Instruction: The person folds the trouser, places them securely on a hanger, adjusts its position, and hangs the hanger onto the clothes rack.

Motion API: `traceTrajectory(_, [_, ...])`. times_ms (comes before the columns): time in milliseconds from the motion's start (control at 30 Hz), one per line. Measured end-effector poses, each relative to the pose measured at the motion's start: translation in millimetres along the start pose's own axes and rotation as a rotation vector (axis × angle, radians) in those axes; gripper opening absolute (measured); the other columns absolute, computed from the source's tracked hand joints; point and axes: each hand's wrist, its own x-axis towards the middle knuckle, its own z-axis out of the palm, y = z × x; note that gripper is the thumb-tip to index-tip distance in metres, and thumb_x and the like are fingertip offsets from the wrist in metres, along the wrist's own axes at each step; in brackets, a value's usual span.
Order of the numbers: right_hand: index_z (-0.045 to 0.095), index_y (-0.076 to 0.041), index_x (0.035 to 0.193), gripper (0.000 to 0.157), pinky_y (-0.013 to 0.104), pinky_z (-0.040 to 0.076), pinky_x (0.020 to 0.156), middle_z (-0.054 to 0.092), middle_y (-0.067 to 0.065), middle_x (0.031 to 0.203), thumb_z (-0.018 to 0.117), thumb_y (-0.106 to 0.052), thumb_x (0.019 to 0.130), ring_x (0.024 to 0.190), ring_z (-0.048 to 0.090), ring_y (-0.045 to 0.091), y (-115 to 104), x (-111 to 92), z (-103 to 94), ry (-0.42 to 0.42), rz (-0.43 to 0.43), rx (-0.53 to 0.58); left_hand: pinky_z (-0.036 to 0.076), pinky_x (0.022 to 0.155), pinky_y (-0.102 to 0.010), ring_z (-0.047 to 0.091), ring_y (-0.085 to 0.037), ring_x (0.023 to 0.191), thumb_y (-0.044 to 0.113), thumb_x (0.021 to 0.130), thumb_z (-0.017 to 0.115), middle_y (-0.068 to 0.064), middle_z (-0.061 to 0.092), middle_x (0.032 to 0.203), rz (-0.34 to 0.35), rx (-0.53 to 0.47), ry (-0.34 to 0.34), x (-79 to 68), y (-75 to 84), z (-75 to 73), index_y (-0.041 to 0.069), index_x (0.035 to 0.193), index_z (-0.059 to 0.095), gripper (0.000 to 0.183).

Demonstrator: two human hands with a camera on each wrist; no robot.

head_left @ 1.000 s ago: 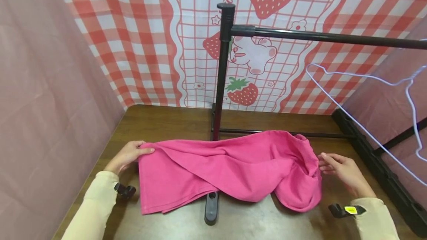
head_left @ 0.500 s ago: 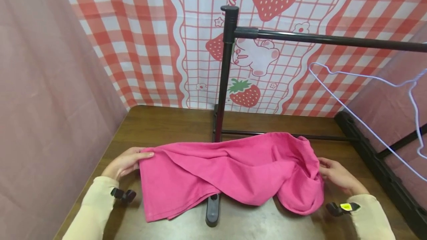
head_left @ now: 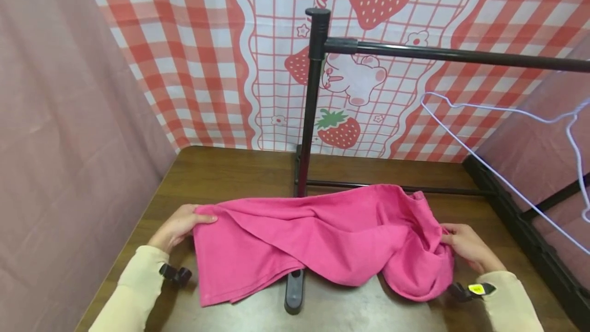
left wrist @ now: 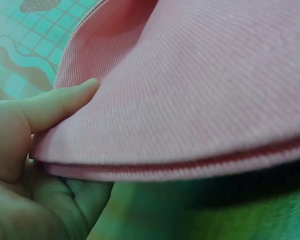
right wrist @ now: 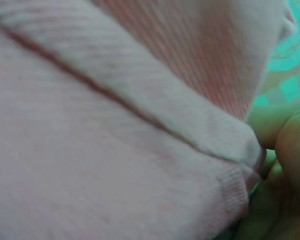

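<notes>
A folded pink garment (head_left: 322,234) stretches across in front of me, its exact kind hard to tell. Its right end bunches into a loose rounded fold, while the left end hangs flat. My left hand (head_left: 178,225) pinches the upper left corner, thumb on top and fingers beneath; the left wrist view shows two stacked layers of ribbed-weave fabric (left wrist: 190,100) there. At the other end, my right hand (head_left: 467,246) pinches the garment's edge. In the right wrist view a seamed fold (right wrist: 190,135) runs down to those fingertips, which are partly hidden.
Behind the garment rises a black rack post (head_left: 313,101) with a horizontal rail (head_left: 451,54); its foot (head_left: 294,296) pokes out below the fabric. A lavender wire hanger (head_left: 488,168) hangs at the right. All this stands on a brown wooden table (head_left: 230,168) before a strawberry-print curtain (head_left: 184,55).
My right hand has come in to the garment's right edge and taken hold of it, drawing that end slightly right. My left hand keeps its hold. The head view has shifted a little.
</notes>
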Motion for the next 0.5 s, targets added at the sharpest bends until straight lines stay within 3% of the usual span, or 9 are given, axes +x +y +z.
traceTrajectory(167, [0.057,0.015,0.121,0.049,0.022,0.049,0.065,0.065,-0.002,0.089,0.062,-0.026,0.094,0.076,0.052,-0.001,1.4,-9.9,-15.8,0.036,0.09,-0.108,0.054,0.066,-0.027,0.063,-0.009,0.069,0.014,0.086,0.07,0.006,0.066,0.074,0.027,0.071,0.05,-3.6,12.1,-13.4,-0.002,0.102,0.068,0.023])
traceTrajectory(367, [0.05,0.017,0.127,0.064,0.025,0.053,0.065,0.066,-0.001,0.093,0.062,-0.037,0.094,0.076,0.054,0.0,8.2,-21.2,-34.1,0.064,0.174,-0.079,0.052,0.066,-0.027,0.06,-0.008,0.072,0.017,0.085,0.072,0.008,0.065,0.075,0.046,0.196,0.132,-12.7,26.0,-39.7,-0.004,0.098,0.069,0.025])
traceTrajectory(500, [0.042,0.019,0.133,0.073,0.025,0.053,0.066,0.067,0.009,0.102,0.06,-0.041,0.095,0.077,0.053,-0.003,15.8,-29.5,-50.5,0.073,0.207,-0.103,0.051,0.066,-0.026,0.059,-0.006,0.074,0.019,0.085,0.072,0.009,0.066,0.076,0.044,0.267,0.164,-17.1,29.2,-56.1,-0.005,0.102,0.07,0.03])
